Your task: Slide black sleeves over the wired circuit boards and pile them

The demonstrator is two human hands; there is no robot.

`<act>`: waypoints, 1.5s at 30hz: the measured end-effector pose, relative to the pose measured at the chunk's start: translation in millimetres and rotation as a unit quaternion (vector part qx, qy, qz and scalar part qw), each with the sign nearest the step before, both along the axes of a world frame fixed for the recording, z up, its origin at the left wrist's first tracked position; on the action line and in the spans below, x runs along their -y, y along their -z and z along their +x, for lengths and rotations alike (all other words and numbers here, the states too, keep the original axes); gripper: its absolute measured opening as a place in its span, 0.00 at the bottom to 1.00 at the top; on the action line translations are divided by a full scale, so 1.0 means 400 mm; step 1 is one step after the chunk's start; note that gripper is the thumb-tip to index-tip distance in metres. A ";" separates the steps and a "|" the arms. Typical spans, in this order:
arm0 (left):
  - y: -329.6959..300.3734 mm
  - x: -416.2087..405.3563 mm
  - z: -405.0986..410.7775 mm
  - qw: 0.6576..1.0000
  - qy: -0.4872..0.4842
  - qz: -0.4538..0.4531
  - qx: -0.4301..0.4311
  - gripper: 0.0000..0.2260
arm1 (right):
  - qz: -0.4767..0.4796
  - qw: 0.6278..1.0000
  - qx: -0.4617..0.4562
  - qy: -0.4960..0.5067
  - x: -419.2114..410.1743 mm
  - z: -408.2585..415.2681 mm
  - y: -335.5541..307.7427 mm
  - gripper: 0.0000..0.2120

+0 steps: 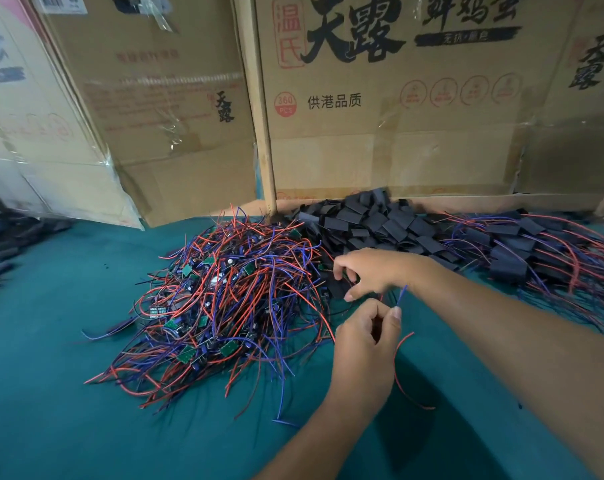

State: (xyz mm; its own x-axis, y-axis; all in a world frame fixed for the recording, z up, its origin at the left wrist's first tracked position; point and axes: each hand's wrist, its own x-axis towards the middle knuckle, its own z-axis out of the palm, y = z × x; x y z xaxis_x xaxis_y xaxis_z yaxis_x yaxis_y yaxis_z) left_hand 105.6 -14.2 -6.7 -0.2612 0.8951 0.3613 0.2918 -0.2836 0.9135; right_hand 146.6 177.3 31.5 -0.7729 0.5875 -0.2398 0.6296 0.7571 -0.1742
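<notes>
Our left grip (pixel 366 337) pinches the wires of one board so they trail free; our right grip (pixel 366 275) curls toward black sleeves (pixel 370 220) at twelve o'clock, holding nothing we can see; unsleeved boards (pixel 221 306) heaped at ten, the sleeved pile (pixel 522 247) at two.

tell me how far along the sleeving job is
Done: a pile of black-sleeved boards on the right. In hand: left hand pinches a blue wire; right hand reaches into loose black sleeves. Left: a big tangle of bare green boards.
</notes>
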 end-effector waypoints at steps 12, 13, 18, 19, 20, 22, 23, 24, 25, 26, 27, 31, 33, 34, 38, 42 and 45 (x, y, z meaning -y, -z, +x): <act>-0.004 -0.002 0.000 1.000 0.003 -0.006 0.000 0.14 | 0.031 0.999 -0.017 0.015 0.004 0.016 -0.017 0.15; -0.003 -0.002 -0.001 1.000 0.000 -0.007 -0.004 0.14 | 0.046 0.998 -0.042 0.020 0.010 0.024 -0.019 0.14; -0.006 -0.003 -0.003 1.000 -0.008 -0.006 -0.018 0.15 | 0.073 0.961 -0.253 0.086 0.076 0.094 -0.028 0.11; -0.007 -0.003 -0.002 1.000 -0.007 -0.008 -0.014 0.14 | 0.070 0.942 -0.305 0.124 0.096 0.115 -0.026 0.11; -0.009 -0.004 -0.001 1.000 -0.004 -0.010 -0.006 0.14 | 0.063 0.919 -0.349 0.172 0.115 0.136 -0.022 0.12; -0.008 -0.004 -0.002 1.000 0.006 -0.013 0.006 0.13 | -0.010 0.865 -0.422 0.269 0.161 0.184 -0.005 0.15; -0.007 -0.003 -0.002 1.000 0.011 -0.016 0.010 0.13 | -0.084 0.829 -0.463 0.303 0.188 0.207 0.008 0.15; -0.007 -0.004 -0.003 1.000 0.015 -0.018 0.013 0.13 | -0.159 0.794 -0.493 0.318 0.215 0.228 0.025 0.13; -0.007 -0.004 -0.004 1.000 0.021 -0.017 0.016 0.13 | -0.214 0.772 -0.507 0.318 0.244 0.245 0.038 0.11; -0.007 -0.004 -0.003 0.999 0.026 -0.014 0.016 0.13 | -0.253 0.763 -0.512 0.304 0.271 0.256 0.050 0.11; -0.009 -0.004 -0.002 0.999 0.032 -0.011 0.014 0.13 | -0.281 0.758 -0.516 0.284 0.295 0.260 0.056 0.10; -0.019 0.000 -0.007 0.995 0.084 -0.007 0.051 0.15 | -0.331 0.762 -0.521 0.195 0.332 0.272 0.036 0.06; -0.017 -0.004 -0.014 0.990 0.098 -0.014 0.103 0.16 | -0.364 0.769 -0.501 0.158 0.333 0.286 0.020 0.07; -0.016 -0.007 -0.015 0.987 0.101 -0.019 0.120 0.15 | -0.371 0.770 -0.498 0.147 0.330 0.294 0.018 0.07; -0.011 -0.012 -0.004 0.987 0.117 -0.014 0.112 0.15 | -0.359 0.755 -0.525 0.157 0.329 0.291 0.030 0.11; -0.007 -0.013 -0.005 0.988 0.122 -0.010 0.096 0.17 | -0.315 0.748 -0.557 0.173 0.328 0.277 0.042 0.14; -0.011 -0.011 -0.010 0.988 0.117 -0.011 0.102 0.14 | -0.327 0.698 -0.605 0.199 0.314 0.289 0.042 0.17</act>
